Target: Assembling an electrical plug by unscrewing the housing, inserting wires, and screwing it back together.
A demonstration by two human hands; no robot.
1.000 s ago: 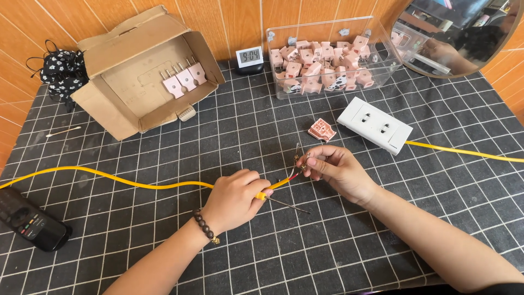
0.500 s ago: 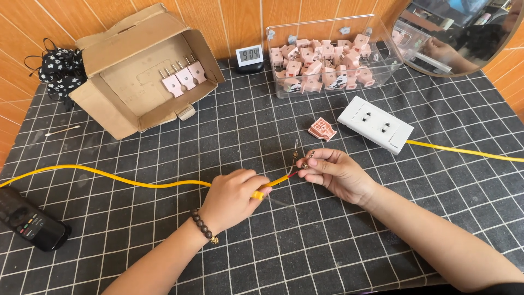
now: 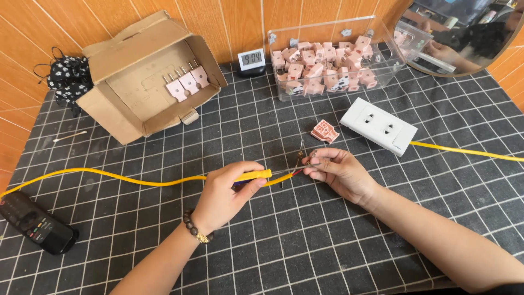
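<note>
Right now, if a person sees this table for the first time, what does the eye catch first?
Most striking is the yellow cable running across the dark gridded mat, with the left hand holding it at the middle together with a yellow-handled tool, and the right hand pinching its bared wire ends. Behind them stand an open cardboard box with three pink plugs, and a clear bin full of more.

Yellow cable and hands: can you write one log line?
left hand: grips yellow cable and yellow-handled tool | right hand: pinches cable's stripped end | pink plug part: on mat, apart
</note>
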